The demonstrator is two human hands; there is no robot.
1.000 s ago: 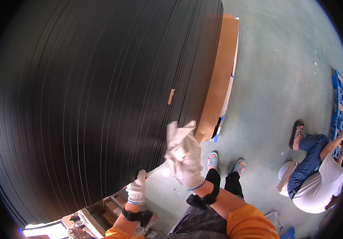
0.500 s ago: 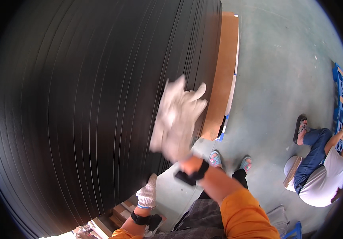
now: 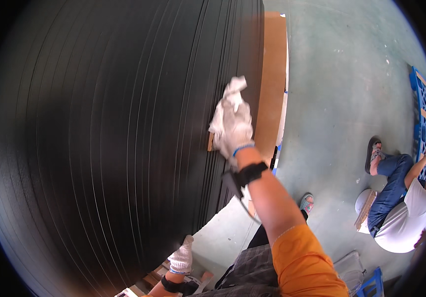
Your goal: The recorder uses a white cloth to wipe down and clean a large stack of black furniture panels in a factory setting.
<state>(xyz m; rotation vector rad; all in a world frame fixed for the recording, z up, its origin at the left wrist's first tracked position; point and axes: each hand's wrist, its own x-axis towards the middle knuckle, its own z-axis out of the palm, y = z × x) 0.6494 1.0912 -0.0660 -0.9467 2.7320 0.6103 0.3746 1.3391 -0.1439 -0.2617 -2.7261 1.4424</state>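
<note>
A large stack of black sheets or panels (image 3: 109, 123), with thin lines between its layers, fills the left and middle. My right hand (image 3: 237, 126), in a white glove, is closed around a crumpled white cloth (image 3: 234, 89) over the right part of the stack. A small brown strip (image 3: 210, 141) shows beside that hand; whether I hold it, I cannot tell. At the near edge of the stack is my left hand (image 3: 180, 258), also in a white knit glove. It appears to touch the stack's corner, and most of its fingers are hidden.
Brown cardboard (image 3: 273, 74) lies along the stack's right side. A person (image 3: 403, 213) in a white top sits at the right, near a blue pallet (image 3: 424, 101). A blue stool (image 3: 371, 283) stands at lower right. Cardboard pieces (image 3: 153, 279) lie below the stack.
My right hand has moved away from me and slightly right, with the cloth in it. The left hand has dropped slightly nearer. The brown strip now shows beside my right hand.
</note>
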